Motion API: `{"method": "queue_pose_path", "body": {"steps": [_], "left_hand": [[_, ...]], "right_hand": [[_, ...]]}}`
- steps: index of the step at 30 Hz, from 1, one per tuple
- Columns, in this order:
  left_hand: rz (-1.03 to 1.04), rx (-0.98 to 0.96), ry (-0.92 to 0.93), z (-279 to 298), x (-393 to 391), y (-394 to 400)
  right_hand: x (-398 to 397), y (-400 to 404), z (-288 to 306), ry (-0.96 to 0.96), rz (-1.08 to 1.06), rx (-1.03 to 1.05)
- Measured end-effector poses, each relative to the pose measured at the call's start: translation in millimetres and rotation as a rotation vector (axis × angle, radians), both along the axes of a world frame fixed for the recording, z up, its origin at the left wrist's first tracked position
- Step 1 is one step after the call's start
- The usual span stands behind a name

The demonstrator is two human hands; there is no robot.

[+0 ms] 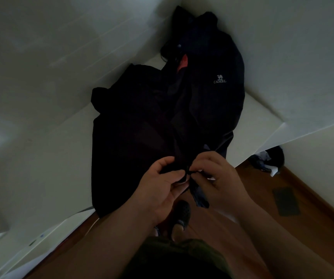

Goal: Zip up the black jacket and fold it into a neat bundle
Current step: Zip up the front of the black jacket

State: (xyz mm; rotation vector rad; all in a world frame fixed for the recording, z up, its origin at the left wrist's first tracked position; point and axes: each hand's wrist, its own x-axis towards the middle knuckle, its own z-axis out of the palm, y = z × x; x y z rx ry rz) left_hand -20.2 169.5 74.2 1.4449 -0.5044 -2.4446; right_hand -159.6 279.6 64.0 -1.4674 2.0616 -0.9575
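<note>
The black jacket [142,121] lies front up on a white surface [61,150], its collar far from me and a white camel logo on the right chest. The front is open along the middle, with a bit of red lining showing near the collar. Its hem hangs over the near edge. My left hand [162,182] pinches the left hem edge between thumb and fingers. My right hand [216,178] pinches the right hem edge at the bottom of the zipper, close against the left hand. The zipper parts themselves are too dark to make out.
White walls close in on both sides of the surface. Below is a brown wooden floor [303,222] with a dark flat object [286,201] on it and a pile of dark cloth and white paper [268,160] at the right. My foot in a dark sandal [181,216] stands by the hem.
</note>
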Motion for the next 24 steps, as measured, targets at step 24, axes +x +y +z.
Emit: {"method": "queue_pose_path", "body": {"steps": [24], "left_hand": [[-0.111, -0.109, -0.035, -4.2, 8.9, 6.7]], "right_hand": [[8.8, -7.6, -7.1, -0.446, -0.385, 0.22]]}}
